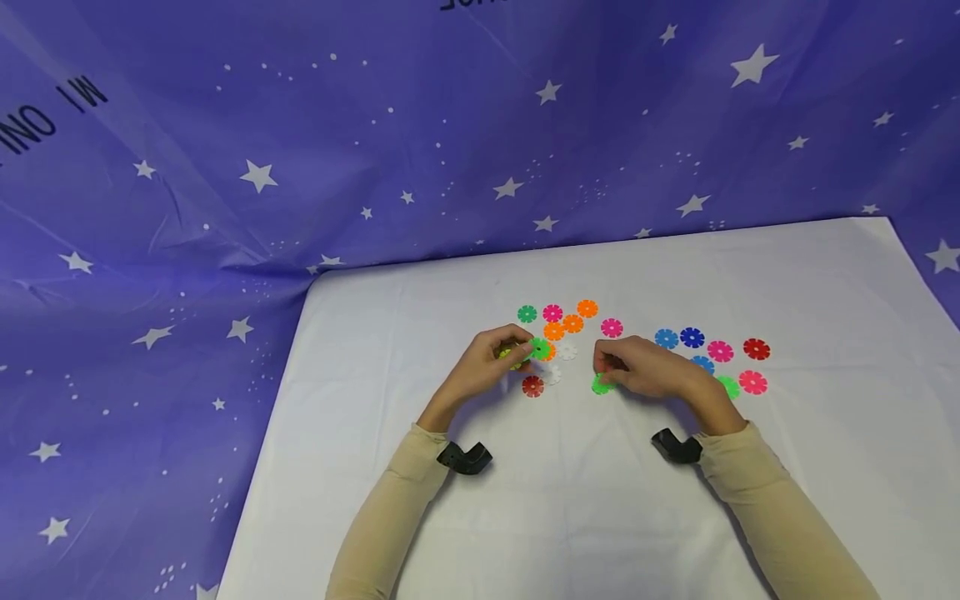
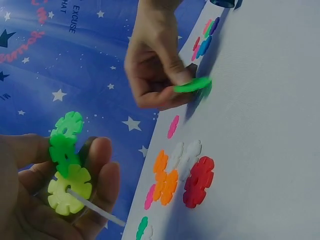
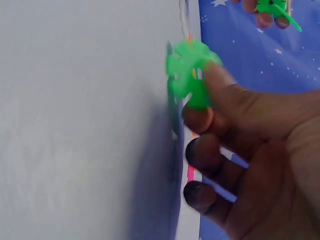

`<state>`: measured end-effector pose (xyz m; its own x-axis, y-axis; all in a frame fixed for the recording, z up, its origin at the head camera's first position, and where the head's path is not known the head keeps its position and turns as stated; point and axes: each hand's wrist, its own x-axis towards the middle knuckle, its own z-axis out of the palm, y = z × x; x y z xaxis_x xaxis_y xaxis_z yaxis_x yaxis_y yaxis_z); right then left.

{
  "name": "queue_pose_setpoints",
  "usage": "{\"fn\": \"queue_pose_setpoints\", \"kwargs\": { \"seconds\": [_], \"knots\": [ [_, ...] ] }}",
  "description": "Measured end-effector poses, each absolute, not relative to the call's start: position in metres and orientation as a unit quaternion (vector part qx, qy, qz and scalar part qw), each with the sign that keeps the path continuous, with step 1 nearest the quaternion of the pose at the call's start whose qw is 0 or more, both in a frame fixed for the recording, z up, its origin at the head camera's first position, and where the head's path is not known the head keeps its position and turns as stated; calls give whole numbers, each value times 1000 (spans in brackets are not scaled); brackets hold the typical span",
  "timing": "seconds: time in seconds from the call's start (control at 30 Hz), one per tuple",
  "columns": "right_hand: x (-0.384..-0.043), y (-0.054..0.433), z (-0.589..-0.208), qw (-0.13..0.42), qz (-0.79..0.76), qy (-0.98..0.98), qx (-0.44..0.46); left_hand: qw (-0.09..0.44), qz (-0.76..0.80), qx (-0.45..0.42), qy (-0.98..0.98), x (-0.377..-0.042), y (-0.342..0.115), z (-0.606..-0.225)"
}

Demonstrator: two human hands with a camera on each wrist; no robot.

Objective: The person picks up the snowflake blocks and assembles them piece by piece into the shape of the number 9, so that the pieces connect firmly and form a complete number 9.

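Observation:
My left hand (image 1: 483,364) holds a small chain of notched flower-shaped plastic discs. In the left wrist view it has two green discs (image 2: 64,150) joined to a yellow disc (image 2: 75,200), and a thin pale stick (image 2: 102,211) juts from the yellow one's middle. To the right, my right hand (image 1: 648,367) pinches a single bright green disc (image 3: 182,62) by its edge between thumb and forefinger, close over the white table. A red disc (image 1: 532,386) and white discs (image 1: 567,352) lie between the hands.
On the white-covered table (image 1: 562,517), orange discs (image 1: 587,308), pink discs (image 1: 611,327) and a dark green disc (image 1: 527,314) lie beyond the hands. Blue discs (image 1: 692,337), another red disc (image 1: 757,349) and more pink ones spread at right. A star-printed blue cloth (image 1: 420,150) hangs behind.

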<state>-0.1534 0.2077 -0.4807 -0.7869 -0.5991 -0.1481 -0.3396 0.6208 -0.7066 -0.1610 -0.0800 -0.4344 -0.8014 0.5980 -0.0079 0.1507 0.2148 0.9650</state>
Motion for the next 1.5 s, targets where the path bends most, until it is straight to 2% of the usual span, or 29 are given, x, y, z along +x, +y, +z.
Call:
{"fn": "queue_pose_setpoints", "kwargs": {
  "seconds": [0.2,0.4,0.53,0.83,1.17,1.27,1.5],
  "knots": [
    [-154,202,-479,159,-416,856,-262,199,579,240,754,-163,-78,-441],
    [-154,190,-477,136,-514,809,-250,157,562,244,775,-170,-77,-463],
    [-155,184,-475,150,-570,776,-224,127,541,247,793,-170,-77,-467],
    [-154,179,-473,181,-650,709,-205,111,538,249,798,-169,-75,-468],
    [-152,178,-474,183,-662,703,-183,99,544,258,792,-169,-73,-470],
    [-151,177,-472,185,-656,712,-172,94,545,265,790,-169,-73,-470],
    [-151,172,-473,185,-669,707,-136,82,548,280,784,-154,-68,-433]
  ]
}}
